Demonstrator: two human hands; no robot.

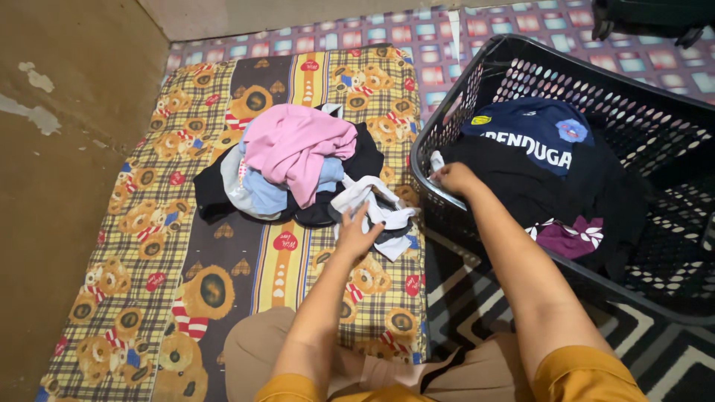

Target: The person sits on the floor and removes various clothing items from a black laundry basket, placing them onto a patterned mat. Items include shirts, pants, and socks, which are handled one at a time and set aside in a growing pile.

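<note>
Left hand (356, 237) grips soft white garment (372, 205) beside clothes pile (290, 167); right hand (453, 179), fingers curled, pinches pale cloth (436, 161) w/in black basket (462, 97).

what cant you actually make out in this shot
- Head view: right hand fingertips dip behind the black basket rim, so any grip is hidden.
- Lower clothes in the pile are covered by the pink garment.
- The basket's right side is cut off by the frame edge.
</note>
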